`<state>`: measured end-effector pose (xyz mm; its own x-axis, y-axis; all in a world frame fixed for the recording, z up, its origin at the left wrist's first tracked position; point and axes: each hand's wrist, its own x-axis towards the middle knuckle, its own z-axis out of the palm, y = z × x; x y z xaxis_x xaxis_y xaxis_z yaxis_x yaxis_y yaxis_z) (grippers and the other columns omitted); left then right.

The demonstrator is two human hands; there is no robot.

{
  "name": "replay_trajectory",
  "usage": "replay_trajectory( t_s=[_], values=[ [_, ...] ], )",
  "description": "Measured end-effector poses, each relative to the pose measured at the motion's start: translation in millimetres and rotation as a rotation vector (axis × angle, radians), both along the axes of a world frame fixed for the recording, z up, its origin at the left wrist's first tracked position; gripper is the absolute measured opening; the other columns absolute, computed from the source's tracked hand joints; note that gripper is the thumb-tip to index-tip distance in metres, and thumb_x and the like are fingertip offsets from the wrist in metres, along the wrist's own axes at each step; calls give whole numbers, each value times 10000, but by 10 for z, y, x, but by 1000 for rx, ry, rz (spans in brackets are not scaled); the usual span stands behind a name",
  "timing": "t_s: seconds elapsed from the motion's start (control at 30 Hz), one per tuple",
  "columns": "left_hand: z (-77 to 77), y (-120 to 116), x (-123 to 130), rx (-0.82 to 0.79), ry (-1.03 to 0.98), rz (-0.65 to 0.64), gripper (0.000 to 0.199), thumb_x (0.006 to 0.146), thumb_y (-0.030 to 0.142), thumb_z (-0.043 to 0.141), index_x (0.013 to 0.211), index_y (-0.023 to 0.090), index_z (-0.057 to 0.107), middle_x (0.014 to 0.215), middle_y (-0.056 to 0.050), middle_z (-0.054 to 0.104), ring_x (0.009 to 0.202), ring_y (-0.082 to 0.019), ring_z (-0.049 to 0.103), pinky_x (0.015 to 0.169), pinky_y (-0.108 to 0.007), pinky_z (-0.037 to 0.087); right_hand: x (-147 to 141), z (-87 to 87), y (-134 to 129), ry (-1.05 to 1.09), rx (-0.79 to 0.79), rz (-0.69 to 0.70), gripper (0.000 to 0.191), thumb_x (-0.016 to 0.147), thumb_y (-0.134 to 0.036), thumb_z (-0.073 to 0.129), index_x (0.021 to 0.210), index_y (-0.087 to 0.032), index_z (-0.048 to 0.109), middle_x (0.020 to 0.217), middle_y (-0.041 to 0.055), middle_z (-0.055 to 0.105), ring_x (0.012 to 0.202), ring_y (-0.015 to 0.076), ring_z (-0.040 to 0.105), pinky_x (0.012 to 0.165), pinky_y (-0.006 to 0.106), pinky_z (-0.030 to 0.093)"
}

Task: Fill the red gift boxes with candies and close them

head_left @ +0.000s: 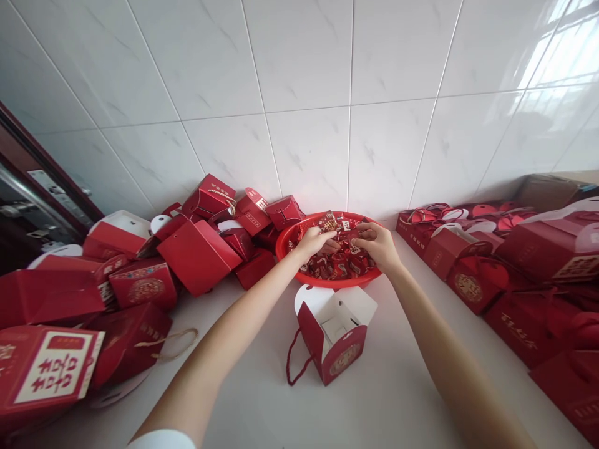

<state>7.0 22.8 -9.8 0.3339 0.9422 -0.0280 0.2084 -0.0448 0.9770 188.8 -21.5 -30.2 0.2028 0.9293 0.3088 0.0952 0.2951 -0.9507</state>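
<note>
A red plastic basket [282, 249] stands against the wall, filled with wrapped candies [341, 265] in red and gold. My left hand [312, 243] is over its left side, thumb and fingers closed on a red-and-gold candy packet [328, 220]. Over the right side of the basket, my right hand [381, 246] has its fingers curved and apart among the candies; I see nothing held in them. Between my forearms, in front of the basket, a red gift box [346, 358] stands with its top flaps spread, white inside, a dark red cord handle hanging at its left.
Loosely heaped red gift boxes [199, 255] lie on the left, some with their flaps up. Closed red boxes [519, 330] are packed in rows on the right. The white tabletop [262, 399] meets a tiled wall [309, 156] behind the basket.
</note>
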Motion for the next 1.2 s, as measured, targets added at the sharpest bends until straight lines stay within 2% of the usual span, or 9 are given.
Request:
replay_trajectory(
  t_s=[0.13,0.23,0.43,0.57,0.73,0.83,0.93,1.07,1.2],
  values=[
    [-23,34,-13,37,109,75,379,962,470,492,786,174,649,696,-73,745,633,-186,711,648,-292,578,-5,3,-13,-77,16,1,203,567,-341,697,658,-194,591,655,-1,591,662,167,542,609,291,417],
    [-66,62,4,78,231,39,389,952,429,473,762,155,674,750,-89,754,659,-189,714,643,-286,573,-9,11,-29,-81,19,-7,209,595,-360,666,610,-202,530,594,-24,518,605,139,475,556,270,355],
    [-49,3,-100,195,575,-183,72,693,177,668,706,174,739,728,-24,754,747,-200,708,686,-247,531,-19,18,-19,-9,-9,-6,231,656,-394,593,796,-218,538,683,-19,565,598,155,576,541,271,441],
    [12,-63,-251,198,756,-373,255,560,75,692,757,207,786,813,-2,782,807,-196,710,702,-216,507,-33,41,-25,84,-71,96,242,693,-380,593,846,-236,475,743,-25,588,596,173,655,561,300,525],
    [4,-52,-292,197,848,-449,339,587,58,678,872,195,801,931,-19,797,882,-199,717,731,-209,509,-40,89,-63,44,-124,98,183,732,-306,572,875,-235,482,732,-18,650,533,146,607,518,273,503],
    [-32,-13,-282,228,756,-421,200,639,151,737,827,186,796,857,-29,791,826,-204,721,716,-230,522,-37,102,-68,61,-140,98,155,731,-273,571,866,-228,510,720,-12,662,541,148,601,520,269,500],
    [-68,22,-285,310,557,-303,139,652,205,778,789,182,780,820,-43,781,816,-216,723,758,-275,549,-26,102,-52,117,-155,124,119,735,-272,585,833,-221,542,765,13,680,571,157,618,513,268,496],
    [-91,43,-302,326,291,-193,224,705,260,800,909,176,766,979,-81,778,944,-233,721,908,-381,557,-3,95,-24,214,-175,177,160,764,-305,617,899,-225,584,830,40,714,632,183,651,551,296,541],
    [-92,37,-328,269,-14,-108,336,638,181,830,965,168,756,1015,-76,768,1005,-234,711,993,-456,534,8,108,-24,244,-190,213,156,777,-313,640,898,-224,599,837,45,727,690,199,674,591,313,577]
  ],
)
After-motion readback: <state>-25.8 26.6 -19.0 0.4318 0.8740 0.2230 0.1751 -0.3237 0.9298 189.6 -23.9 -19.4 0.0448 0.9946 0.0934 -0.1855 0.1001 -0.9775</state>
